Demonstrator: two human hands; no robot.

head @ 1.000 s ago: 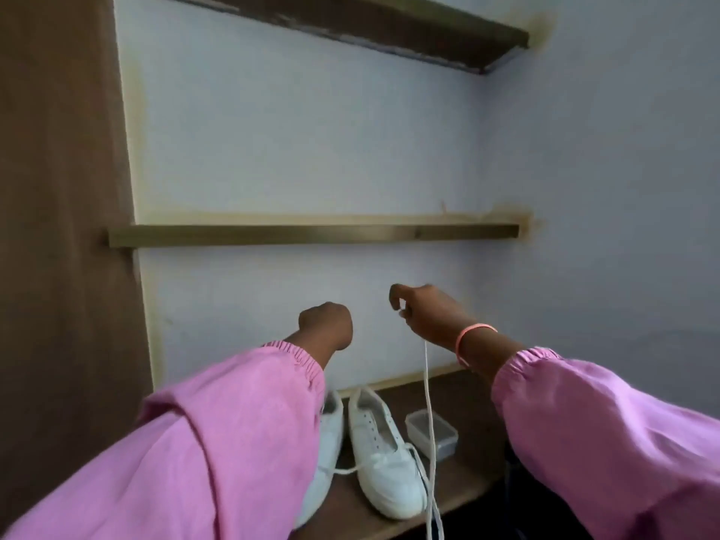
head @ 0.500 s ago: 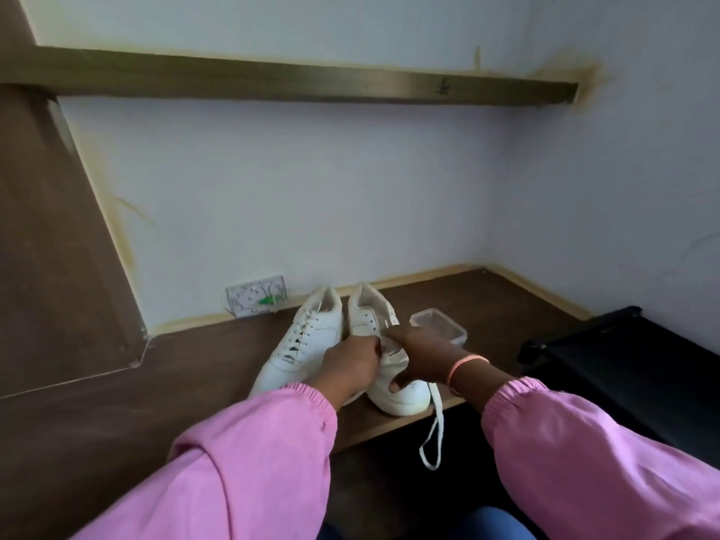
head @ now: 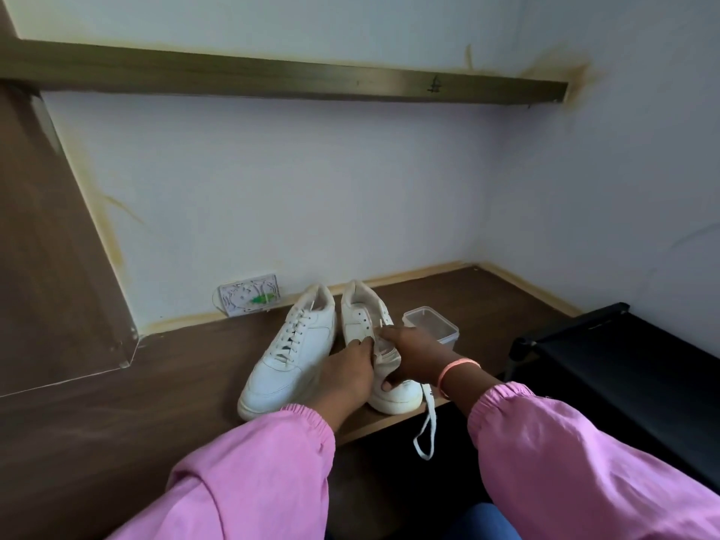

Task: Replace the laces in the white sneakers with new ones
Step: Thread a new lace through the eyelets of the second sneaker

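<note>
From the head view, both hands have come down from where they were raised a second ago, when my right hand was drawing a white lace up high in front of the wall. Now the two hands meet over the right sneaker, which stands on the brown surface close to its near edge. My left hand has its grip curled around the shoe's left side at the eyelet row. The right hand rests across the tongue, thumb hooked on the toe; whether it pinches the lace there I cannot tell, since the fingertips are hidden against the shoe.

The lace now hangs slack off the near edge of the surface, looping below the right sneaker's toe. This shoe's far eyelets look empty. The left sneaker, just beside it, is fully laced. A clear plastic container sits just right of the right sneaker, its contents not visible.

My reading: the long pull is finished and I am back at the eyelets, mid-way through working this one lace, and the other shoe remains to be done.
</note>
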